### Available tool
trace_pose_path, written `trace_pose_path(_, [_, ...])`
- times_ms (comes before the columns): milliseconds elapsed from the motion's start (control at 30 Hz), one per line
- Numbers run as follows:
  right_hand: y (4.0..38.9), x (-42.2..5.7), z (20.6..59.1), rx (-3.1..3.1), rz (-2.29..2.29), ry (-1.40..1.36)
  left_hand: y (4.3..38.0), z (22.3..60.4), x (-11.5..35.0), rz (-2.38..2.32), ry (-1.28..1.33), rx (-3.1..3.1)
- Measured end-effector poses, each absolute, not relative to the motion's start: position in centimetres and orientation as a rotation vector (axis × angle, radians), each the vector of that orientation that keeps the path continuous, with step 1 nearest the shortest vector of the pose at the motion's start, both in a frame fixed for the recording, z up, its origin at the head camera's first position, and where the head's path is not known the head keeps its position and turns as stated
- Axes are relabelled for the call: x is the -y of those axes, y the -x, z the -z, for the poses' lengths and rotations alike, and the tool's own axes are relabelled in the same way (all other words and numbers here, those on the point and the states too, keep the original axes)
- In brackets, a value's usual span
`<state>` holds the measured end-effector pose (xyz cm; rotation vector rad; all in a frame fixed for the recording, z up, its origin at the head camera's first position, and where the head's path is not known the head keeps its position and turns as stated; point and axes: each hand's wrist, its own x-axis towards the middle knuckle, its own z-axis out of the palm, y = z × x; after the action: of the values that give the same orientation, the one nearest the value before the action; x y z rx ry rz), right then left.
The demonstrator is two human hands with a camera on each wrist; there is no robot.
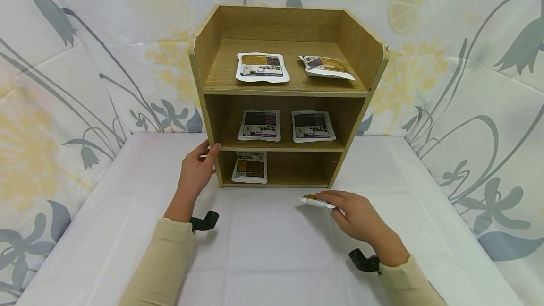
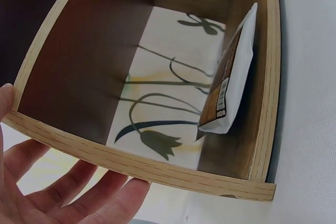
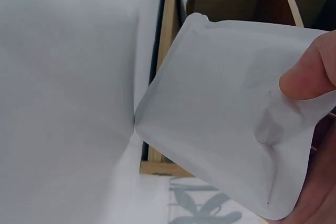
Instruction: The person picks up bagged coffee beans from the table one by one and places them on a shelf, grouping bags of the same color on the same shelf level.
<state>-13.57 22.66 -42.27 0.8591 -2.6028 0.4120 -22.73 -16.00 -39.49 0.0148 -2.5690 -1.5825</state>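
A small wooden shelf (image 1: 272,90) stands on the white-covered table. My left hand (image 1: 197,170) grips its left side panel, the thumb at the front edge and the fingers along the outside, as the left wrist view shows. In front of the lower right corner, my right hand (image 1: 350,214) pinches a white pouch (image 1: 318,201), held nearly flat above the table. The right wrist view shows the thumb on the plain white back of the pouch (image 3: 231,98). On the bottom level, one brown-labelled pouch (image 1: 250,168) lies at the left.
The top level holds a flat pouch (image 1: 262,67) and a tilted pouch (image 1: 326,67) with brown-yellow labels. Two dark-labelled pouches, one left (image 1: 260,125) and one right (image 1: 313,126), lie on the middle level. A floral cloth (image 1: 127,37) hangs behind.
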Motion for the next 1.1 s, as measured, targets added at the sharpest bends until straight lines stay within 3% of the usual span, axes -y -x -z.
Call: trace_pose_path(1100, [15.9,-18.0,41.4,2.533,-0.604,-1.032,22.9,39.6,16.1,1.598,-0.028,2.568])
